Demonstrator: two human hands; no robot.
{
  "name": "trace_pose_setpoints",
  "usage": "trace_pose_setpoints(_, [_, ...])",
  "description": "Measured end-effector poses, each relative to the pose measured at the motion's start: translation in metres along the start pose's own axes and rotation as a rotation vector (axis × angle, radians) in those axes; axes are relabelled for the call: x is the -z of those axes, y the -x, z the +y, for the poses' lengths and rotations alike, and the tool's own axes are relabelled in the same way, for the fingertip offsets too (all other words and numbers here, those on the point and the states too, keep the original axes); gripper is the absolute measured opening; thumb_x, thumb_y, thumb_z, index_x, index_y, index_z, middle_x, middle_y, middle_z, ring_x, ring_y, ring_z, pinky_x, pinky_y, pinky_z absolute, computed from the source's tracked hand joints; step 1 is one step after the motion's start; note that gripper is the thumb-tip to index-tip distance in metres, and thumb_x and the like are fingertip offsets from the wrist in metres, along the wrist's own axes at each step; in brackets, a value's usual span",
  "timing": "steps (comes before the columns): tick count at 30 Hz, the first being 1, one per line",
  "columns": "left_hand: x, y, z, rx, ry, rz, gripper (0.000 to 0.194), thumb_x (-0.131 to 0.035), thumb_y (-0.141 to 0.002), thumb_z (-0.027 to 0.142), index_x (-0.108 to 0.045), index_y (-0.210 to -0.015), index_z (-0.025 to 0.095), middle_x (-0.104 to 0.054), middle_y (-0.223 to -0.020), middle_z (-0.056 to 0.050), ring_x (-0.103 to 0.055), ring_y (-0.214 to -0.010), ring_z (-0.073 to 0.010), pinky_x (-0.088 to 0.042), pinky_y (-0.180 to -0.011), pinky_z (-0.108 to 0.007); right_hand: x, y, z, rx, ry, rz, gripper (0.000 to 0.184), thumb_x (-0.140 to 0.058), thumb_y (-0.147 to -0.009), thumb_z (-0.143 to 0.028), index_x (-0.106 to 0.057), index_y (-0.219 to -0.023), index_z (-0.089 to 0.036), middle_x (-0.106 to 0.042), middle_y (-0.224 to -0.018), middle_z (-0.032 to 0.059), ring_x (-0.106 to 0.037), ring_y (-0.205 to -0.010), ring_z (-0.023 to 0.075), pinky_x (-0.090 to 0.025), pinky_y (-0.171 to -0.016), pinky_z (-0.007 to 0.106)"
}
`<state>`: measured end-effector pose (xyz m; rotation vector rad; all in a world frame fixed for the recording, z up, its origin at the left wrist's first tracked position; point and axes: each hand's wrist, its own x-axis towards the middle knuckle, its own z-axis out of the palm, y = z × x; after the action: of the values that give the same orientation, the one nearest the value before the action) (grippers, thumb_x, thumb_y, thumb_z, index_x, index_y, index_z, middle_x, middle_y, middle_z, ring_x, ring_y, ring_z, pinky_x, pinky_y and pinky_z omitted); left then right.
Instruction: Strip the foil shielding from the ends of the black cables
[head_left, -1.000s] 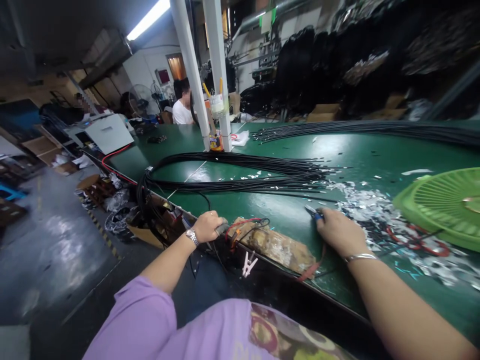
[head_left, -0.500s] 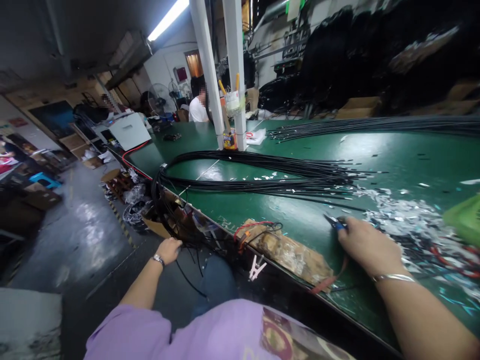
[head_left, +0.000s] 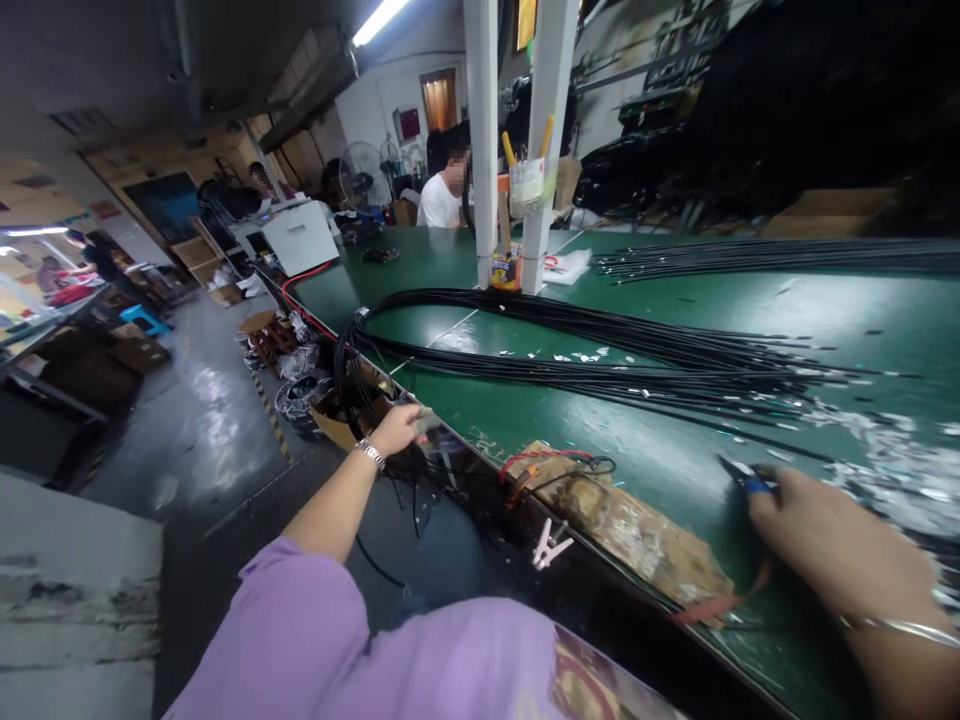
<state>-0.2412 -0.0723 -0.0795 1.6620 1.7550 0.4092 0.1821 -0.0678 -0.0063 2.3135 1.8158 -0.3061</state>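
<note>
My right hand [head_left: 836,535] is closed round pliers [head_left: 742,476] with blue handles, their dark pointed jaws aimed left just above the green tabletop [head_left: 667,430]. At the near table edge, my left hand [head_left: 397,430] has its fingers pressed together; a blurred greyish patch shows at the fingertips, too unclear to name. Close above that hand, a bundle of black cables [head_left: 525,370] loops over the edge, its ends fanned out to the right on the table. Beside the pliers lies a taped piece of cardboard [head_left: 622,530] with red and black wires on it.
White and teal scraps [head_left: 892,450] litter the right of the table. More black cables [head_left: 787,257] lie along the back. A white post [head_left: 547,150] stands at mid-table with a tool cup [head_left: 527,185]. A pink clip [head_left: 551,545] hangs at the edge. A person [head_left: 442,195] sits beyond.
My left hand has risen from below the table edge, away from the hanging cables, to the edge itself. The view has swung left; my right hand still holds the pliers.
</note>
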Motion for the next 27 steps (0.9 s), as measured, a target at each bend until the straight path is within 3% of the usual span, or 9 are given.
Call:
trace_pose_setpoints(2, [0.004, -0.025, 0.025, -0.11, 0.342, 0.255, 0.023, -0.06, -0.082, 0.028, -0.064, -0.1, 0.014, -0.069, -0.076, -0.004, -0.064, -0.064, -0.0115, -0.049, -0.061, -0.021, 0.0, 0.001, -0.001, 0.0, 0.006, 0.002, 0.027, -0.031, -0.091, -0.026, -0.049, -0.07, -0.026, -0.069, -0.095, 0.0175, -0.069, -0.086, 0.0261, -0.048, -0.063, 0.034])
trace_pose_setpoints(5, [0.013, -0.063, 0.052, 0.003, 0.557, 0.575, 0.025, -0.055, -0.085, 0.024, -0.059, -0.109, 0.016, -0.07, -0.088, -0.007, -0.068, -0.076, -0.0136, -0.052, -0.065, -0.023, 0.003, 0.004, -0.003, -0.003, 0.033, -0.007, 0.028, -0.029, -0.093, -0.025, -0.053, -0.078, -0.024, -0.069, -0.099, 0.0173, -0.069, -0.089, 0.0257, -0.048, -0.063, 0.033])
trace_pose_setpoints(8, [0.021, -0.088, 0.063, 0.058, 0.465, 0.624, 0.027, -0.042, -0.091, 0.022, -0.056, -0.114, 0.017, -0.069, -0.104, -0.011, -0.067, -0.094, -0.0156, -0.053, -0.077, -0.027, 0.006, 0.008, -0.004, -0.002, 0.051, -0.025, 0.031, -0.027, -0.095, -0.024, -0.058, -0.094, -0.019, -0.069, -0.106, 0.0191, -0.069, -0.096, 0.0263, -0.048, -0.067, 0.032])
trace_pose_setpoints(11, [0.021, -0.095, 0.063, 0.066, 0.272, 0.563, 0.027, -0.054, -0.085, 0.022, -0.059, -0.111, 0.018, -0.068, -0.111, -0.012, -0.063, -0.108, -0.0205, -0.049, -0.091, -0.034, 0.006, 0.009, -0.005, 0.001, 0.047, -0.033, 0.035, -0.026, -0.096, -0.022, -0.058, -0.106, -0.013, -0.067, -0.113, 0.0208, -0.067, -0.102, 0.0269, -0.048, -0.073, 0.032])
trace_pose_setpoints(16, [0.014, -0.091, 0.072, 0.01, -0.145, 0.383, 0.029, -0.07, -0.072, 0.023, -0.066, -0.1, 0.018, -0.064, -0.12, -0.012, -0.051, -0.125, -0.0304, -0.029, -0.111, -0.044, 0.0, 0.002, -0.001, 0.011, 0.011, 0.011, 0.036, -0.028, -0.096, -0.024, -0.06, -0.109, -0.014, -0.069, -0.112, 0.0191, -0.068, -0.1, 0.0274, -0.048, -0.069, 0.032])
trace_pose_setpoints(19, [0.018, -0.092, 0.086, -0.042, -0.336, 0.265, 0.03, -0.068, -0.075, 0.032, -0.066, -0.099, 0.013, -0.064, -0.119, -0.018, -0.052, -0.123, -0.0347, -0.033, -0.107, -0.044, -0.006, -0.003, 0.003, 0.014, -0.037, 0.057, 0.034, -0.033, -0.093, -0.024, -0.062, -0.109, -0.015, -0.07, -0.107, 0.0175, -0.069, -0.096, 0.0276, -0.048, -0.066, 0.032])
trace_pose_setpoints(22, [0.018, -0.097, 0.107, -0.117, -0.471, 0.132, 0.037, -0.068, -0.075, 0.04, -0.066, -0.098, 0.011, -0.069, -0.103, -0.019, -0.061, -0.108, -0.0355, -0.043, -0.095, -0.042, -0.011, -0.007, 0.004, 0.03, -0.109, 0.122, 0.034, -0.035, -0.092, -0.023, -0.062, -0.11, -0.015, -0.069, -0.112, 0.0161, -0.068, -0.097, 0.0264, -0.048, -0.068, 0.031])
trace_pose_setpoints(25, [0.005, -0.104, 0.135, -0.248, -0.633, -0.009, 0.04, -0.065, -0.078, 0.043, -0.065, -0.106, 0.015, -0.071, -0.102, -0.014, -0.066, -0.099, -0.0307, -0.048, -0.084, -0.035, -0.016, -0.011, 0.005, 0.03, -0.169, 0.177, 0.033, -0.038, -0.091, -0.022, -0.062, -0.113, -0.017, -0.069, -0.114, 0.0138, -0.066, -0.101, 0.0245, -0.047, -0.072, 0.03])
trace_pose_setpoints(27, [-0.008, -0.107, 0.16, -0.353, -0.74, -0.017, 0.033, -0.059, -0.083, 0.038, -0.066, -0.108, 0.018, -0.072, -0.103, -0.011, -0.066, -0.098, -0.0278, -0.048, -0.081, -0.032, -0.018, -0.014, 0.006, 0.026, -0.203, 0.195, 0.033, -0.039, -0.091, -0.02, -0.061, -0.116, -0.018, -0.068, -0.116, 0.0135, -0.065, -0.103, 0.0245, -0.046, -0.075, 0.03])
